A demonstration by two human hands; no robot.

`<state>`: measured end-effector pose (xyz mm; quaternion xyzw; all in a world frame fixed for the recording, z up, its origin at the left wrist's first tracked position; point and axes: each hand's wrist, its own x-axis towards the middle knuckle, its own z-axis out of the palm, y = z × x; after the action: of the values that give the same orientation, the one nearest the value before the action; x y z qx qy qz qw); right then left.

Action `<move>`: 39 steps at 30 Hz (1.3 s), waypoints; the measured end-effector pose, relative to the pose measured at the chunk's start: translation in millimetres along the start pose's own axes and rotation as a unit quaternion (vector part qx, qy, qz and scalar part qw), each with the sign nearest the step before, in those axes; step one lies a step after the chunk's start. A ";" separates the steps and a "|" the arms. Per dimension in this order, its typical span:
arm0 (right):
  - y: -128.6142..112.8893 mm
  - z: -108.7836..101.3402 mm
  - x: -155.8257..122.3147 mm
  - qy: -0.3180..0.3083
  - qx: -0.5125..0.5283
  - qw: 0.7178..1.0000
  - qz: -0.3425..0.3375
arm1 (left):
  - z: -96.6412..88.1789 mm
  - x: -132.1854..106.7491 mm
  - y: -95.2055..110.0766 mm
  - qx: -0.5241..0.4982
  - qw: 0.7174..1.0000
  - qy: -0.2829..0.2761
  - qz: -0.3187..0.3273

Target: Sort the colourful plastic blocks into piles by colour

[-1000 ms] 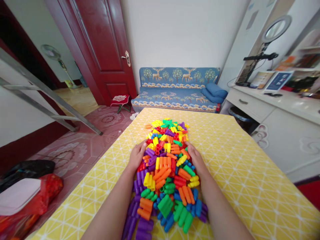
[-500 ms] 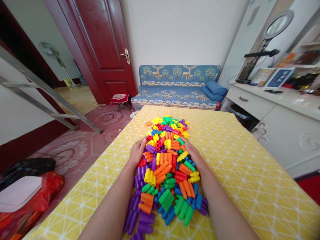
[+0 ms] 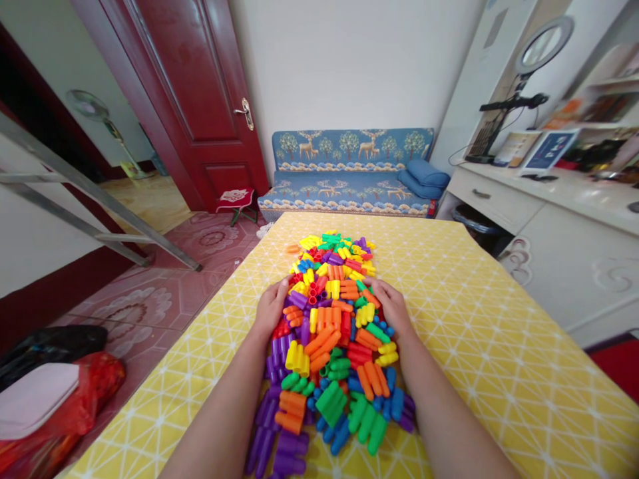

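Observation:
A long heap of plastic toy building pieces, shaped like joined tubes, lies on a yellow table. Among them are an orange piece, a yellow piece, a green piece and a purple piece. Against the heap's left side rests my left hand, fingers stretched forward, touching purple and red pieces. Along the right side my right hand is open too, its fingers reaching over the edge of the heap by an orange piece. Neither hand grips a piece. Some fingertips are hidden behind pieces.
The tablecloth has white lines. Beyond it stands a blue patterned sofa. A metal ladder and a red bag are on the left. A white cabinet with a ring light stands right.
My right hand has shifted slightly, its fingers more bent, and a yellow piece beside it has turned. My left hand stays nearly in place. The view has swung slightly.

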<state>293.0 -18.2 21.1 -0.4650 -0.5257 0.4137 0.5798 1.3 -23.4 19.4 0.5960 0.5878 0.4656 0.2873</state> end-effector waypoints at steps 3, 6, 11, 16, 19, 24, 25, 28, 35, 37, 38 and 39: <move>1.7 -1.0 1.3 -0.016 -0.006 1.000 -0.013 | -0.3 0.1 -0.3 0.004 1.000 -0.001 0.000; -0.2 -1.5 1.8 -0.046 -0.008 0.999 -0.026 | 0.0 0.2 -1.4 0.002 1.000 0.000 0.000; -9.7 2.5 1.6 -0.102 -0.078 0.992 -0.019 | 0.9 0.6 -4.1 0.001 1.000 0.003 0.002; -22.4 11.4 0.6 -0.080 -0.152 0.985 -0.011 | 1.0 0.7 -4.8 -0.002 1.000 0.006 -0.001; -32.4 15.2 -1.2 -0.087 -0.162 0.982 -0.038 | 1.0 0.5 -2.9 0.000 1.000 0.005 -0.001; -39.9 24.8 -6.4 -0.092 -0.115 0.989 -0.006 | 0.8 0.2 1.6 0.010 1.000 0.007 0.000; -39.2 27.9 -7.6 -0.086 -0.106 0.991 0.001 | 0.7 0.2 2.1 0.011 1.000 0.007 -0.001; -35.4 37.5 -11.1 -0.058 -0.106 0.993 0.004 | 0.5 0.1 2.6 0.012 1.000 0.005 -0.003; -59.1 57.8 -29.0 -0.120 -0.151 0.978 -0.084 | 0.6 -0.6 3.6 0.008 1.000 0.009 -0.006; -77.6 66.1 -37.3 -0.148 -0.162 0.966 -0.135 | 1.0 -0.7 4.5 0.010 1.000 0.007 0.001; -87.0 69.4 -40.4 -0.162 -0.160 0.961 -0.159 | 1.2 -0.7 4.7 0.009 1.000 0.006 0.004; -95.4 71.1 -42.1 -0.168 -0.154 0.958 -0.175 | 1.4 -0.7 4.8 0.008 1.000 0.005 0.005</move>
<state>217.0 -73.1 105.7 -0.3730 -0.7465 0.2916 0.4676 4.7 -24.5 23.0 0.5989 0.5901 0.4649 0.2774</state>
